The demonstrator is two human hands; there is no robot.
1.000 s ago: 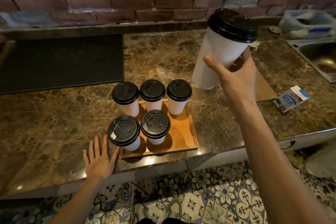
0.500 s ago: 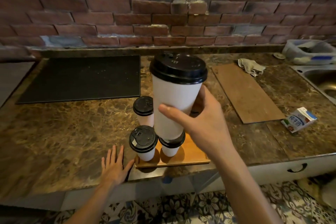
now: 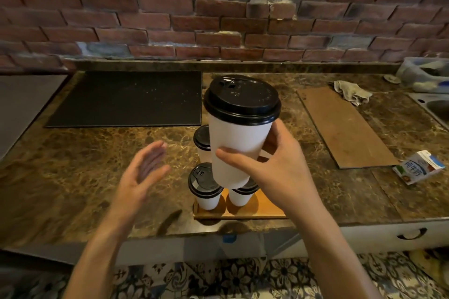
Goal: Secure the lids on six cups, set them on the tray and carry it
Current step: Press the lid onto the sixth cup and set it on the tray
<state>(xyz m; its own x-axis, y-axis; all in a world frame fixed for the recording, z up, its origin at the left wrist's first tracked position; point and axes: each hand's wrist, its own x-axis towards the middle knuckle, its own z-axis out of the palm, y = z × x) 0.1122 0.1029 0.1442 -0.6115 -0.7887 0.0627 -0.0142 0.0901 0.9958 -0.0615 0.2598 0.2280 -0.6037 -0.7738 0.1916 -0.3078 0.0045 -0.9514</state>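
My right hand (image 3: 274,175) grips a white paper cup (image 3: 237,138) with a black lid (image 3: 241,101), held upright in the air above the wooden tray (image 3: 262,210). The raised cup hides much of the tray. Lidded cups stand on the tray below it: one at the front left (image 3: 206,189), one behind it (image 3: 202,143), and a part of another (image 3: 240,196) under my hand. My left hand (image 3: 143,175) hovers open above the counter, left of the cup, fingers straight and slightly blurred.
A black mat (image 3: 126,98) lies at the back left of the marble counter (image 3: 73,165). A wooden board (image 3: 345,128), a crumpled cloth (image 3: 352,91) and a small milk carton (image 3: 418,168) lie to the right. A sink (image 3: 437,107) and a plastic tub (image 3: 425,75) sit far right.
My right hand brought the cup from the right to above the tray. My left hand lifted off the counter and rose toward the cup.
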